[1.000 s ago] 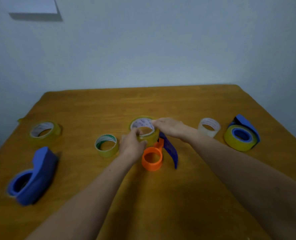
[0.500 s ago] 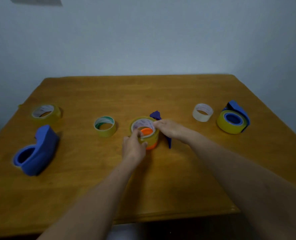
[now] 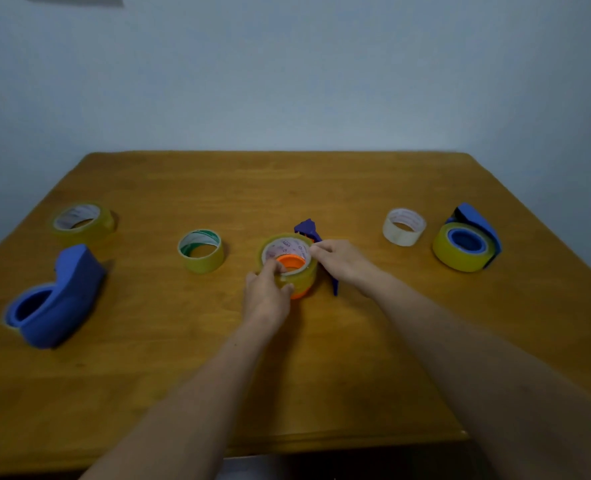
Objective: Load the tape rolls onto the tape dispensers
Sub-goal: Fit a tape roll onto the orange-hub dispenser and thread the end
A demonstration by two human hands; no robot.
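5 tape rolls (image 3: 82,221) (image 3: 201,258) (image 3: 287,243) (image 3: 404,228) (image 3: 456,256), 3 dispensers (image 3: 62,296) (image 3: 307,228) (image 3: 477,220); 2 loaded, 3 loose.

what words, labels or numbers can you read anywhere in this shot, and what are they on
No text here is sharp enough to quote.
Middle yellow roll, inner core: dark print, too blurred to read.
Far-left yellow roll, inner core: faint print, too blurred to read.
White roll, inner core: reddish print, too small to read.
Green-striped roll, inner core: stripes only, no letters made out.
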